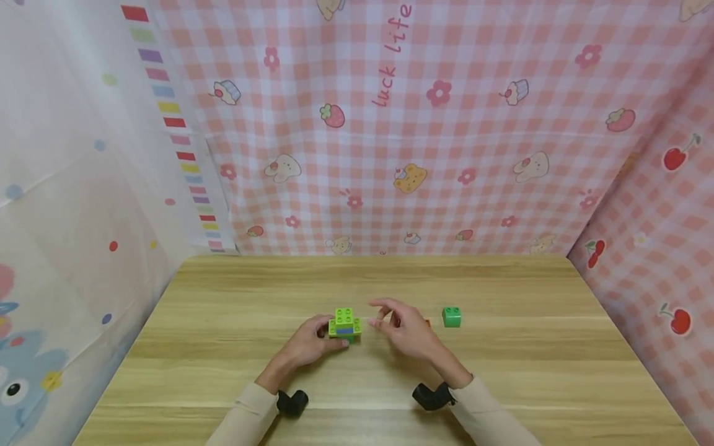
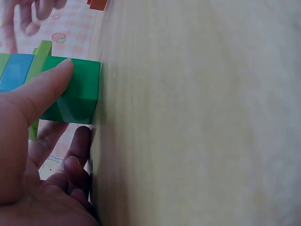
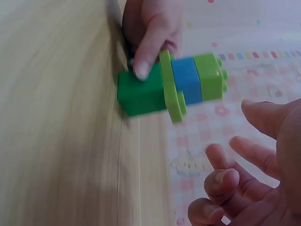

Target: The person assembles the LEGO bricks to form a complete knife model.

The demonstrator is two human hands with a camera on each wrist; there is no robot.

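Steadily, at the wooden table [image 1: 195, 359]: your left hand [image 1: 308, 342] braces, your right hand [image 1: 411, 331] is free.
Your left thumb presses low, fingers behind, gripping the block stack [image 1: 344, 318]; your right, thumb apart from loosely bent fingers, holds nothing just right of it. The stack looks to stand on the table: dark green base [image 3: 141, 96], wider lime plate [image 3: 172, 94], blue brick [image 3: 187, 80], lime brick [image 3: 210, 77] on top. That low hold serves you well, leaving the top studs clear; send any push straight down, lest the overhanging plate tip. Farther right sits the loose green block [image 1: 452, 318]; mind the orange piece [image 2: 98, 4], mostly hidden behind your right hand from above.
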